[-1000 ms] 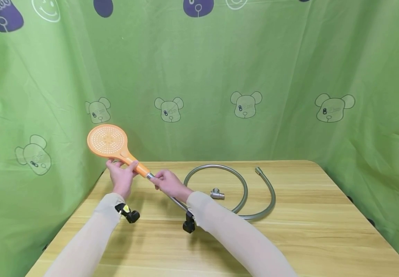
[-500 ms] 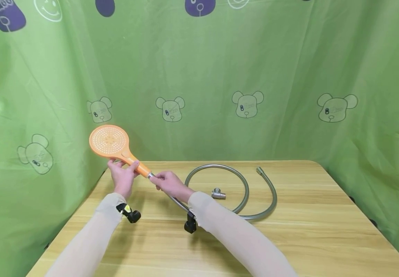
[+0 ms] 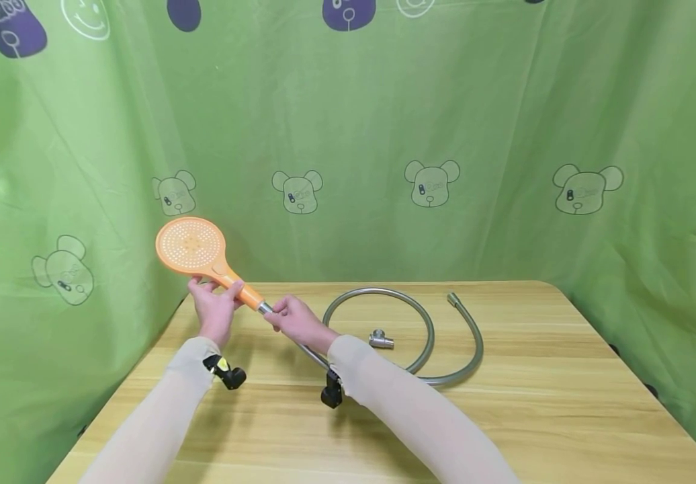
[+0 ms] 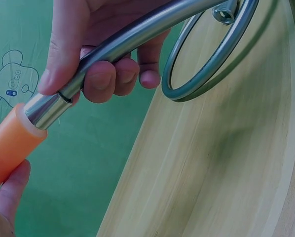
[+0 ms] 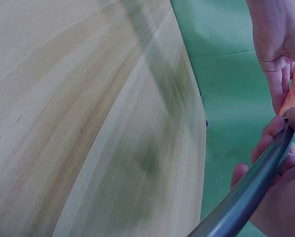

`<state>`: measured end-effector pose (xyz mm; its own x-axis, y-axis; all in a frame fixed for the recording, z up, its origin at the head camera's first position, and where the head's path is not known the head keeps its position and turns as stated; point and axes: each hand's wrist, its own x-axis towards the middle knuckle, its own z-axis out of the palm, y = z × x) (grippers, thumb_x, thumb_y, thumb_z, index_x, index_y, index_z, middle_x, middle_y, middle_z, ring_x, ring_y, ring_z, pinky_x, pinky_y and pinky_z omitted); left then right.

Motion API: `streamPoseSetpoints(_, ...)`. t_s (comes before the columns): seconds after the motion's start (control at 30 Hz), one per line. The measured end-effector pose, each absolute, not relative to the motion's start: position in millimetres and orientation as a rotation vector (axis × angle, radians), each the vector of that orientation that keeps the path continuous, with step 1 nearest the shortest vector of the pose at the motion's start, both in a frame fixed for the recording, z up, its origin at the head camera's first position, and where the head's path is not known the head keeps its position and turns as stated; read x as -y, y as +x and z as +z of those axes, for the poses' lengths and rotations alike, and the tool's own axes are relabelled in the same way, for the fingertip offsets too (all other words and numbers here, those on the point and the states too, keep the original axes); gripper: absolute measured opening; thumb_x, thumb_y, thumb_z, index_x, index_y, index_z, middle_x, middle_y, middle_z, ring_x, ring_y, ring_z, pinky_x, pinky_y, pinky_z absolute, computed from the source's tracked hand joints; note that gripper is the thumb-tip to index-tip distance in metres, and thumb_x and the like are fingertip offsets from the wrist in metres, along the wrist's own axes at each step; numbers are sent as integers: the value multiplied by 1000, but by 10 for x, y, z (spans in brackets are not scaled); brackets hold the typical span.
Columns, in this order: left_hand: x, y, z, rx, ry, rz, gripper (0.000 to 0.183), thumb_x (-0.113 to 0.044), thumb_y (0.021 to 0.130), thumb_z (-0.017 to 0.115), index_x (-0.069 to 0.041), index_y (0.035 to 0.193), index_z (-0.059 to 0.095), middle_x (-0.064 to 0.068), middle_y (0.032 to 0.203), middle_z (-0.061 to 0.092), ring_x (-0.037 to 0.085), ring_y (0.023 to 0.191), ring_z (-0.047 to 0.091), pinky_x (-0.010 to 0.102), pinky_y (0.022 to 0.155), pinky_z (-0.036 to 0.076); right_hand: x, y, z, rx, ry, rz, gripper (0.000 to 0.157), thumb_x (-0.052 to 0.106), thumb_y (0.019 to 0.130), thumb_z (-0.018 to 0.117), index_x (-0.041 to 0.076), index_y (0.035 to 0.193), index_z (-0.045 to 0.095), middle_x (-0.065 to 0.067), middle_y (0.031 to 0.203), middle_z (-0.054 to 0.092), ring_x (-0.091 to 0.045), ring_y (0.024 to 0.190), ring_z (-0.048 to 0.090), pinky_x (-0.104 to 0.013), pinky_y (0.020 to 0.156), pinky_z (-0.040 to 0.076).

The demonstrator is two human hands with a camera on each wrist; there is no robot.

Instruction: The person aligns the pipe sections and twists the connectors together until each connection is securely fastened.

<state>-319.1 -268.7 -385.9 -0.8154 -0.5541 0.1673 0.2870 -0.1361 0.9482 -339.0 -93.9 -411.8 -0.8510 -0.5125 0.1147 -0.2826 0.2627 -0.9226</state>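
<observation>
An orange shower head [image 3: 191, 245] is held above the table's far left part, its perforated face toward the head camera. My left hand [image 3: 215, 312] grips its handle from below, thumb on the near side. At the handle's lower end, my right hand [image 3: 296, 321] pinches the metal end fitting [image 4: 50, 109] of a grey shower hose [image 4: 137, 35]. That fitting meets the handle end in the left wrist view; how far it is screwed in cannot be told. From there the hose runs under my right forearm and loops on the table.
Inside the hose loop lies a small chrome valve [image 3: 381, 339]. The hose's free end [image 3: 452, 298] points toward the back edge of the wooden table [image 3: 553, 403]. Green curtains [image 3: 348, 134] hang behind and on both sides.
My right fingers have shifted slightly at the fitting, showing a bit more metal. The left hand and shower head stay almost still.
</observation>
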Motion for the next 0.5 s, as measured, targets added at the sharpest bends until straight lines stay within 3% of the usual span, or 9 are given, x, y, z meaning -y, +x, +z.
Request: streamPoseSetpoints(0.5, 2720, -3187, -3873, 1582, 297, -1987, 81, 5, 89, 70, -15, 145, 17, 10, 124, 49, 23, 93, 68, 33, 83, 63, 945, -3387, -4104, -2339, -752, -1572, 30, 37, 102, 58, 9, 99, 68, 0, 77, 61, -11, 60, 41, -23, 51, 34)
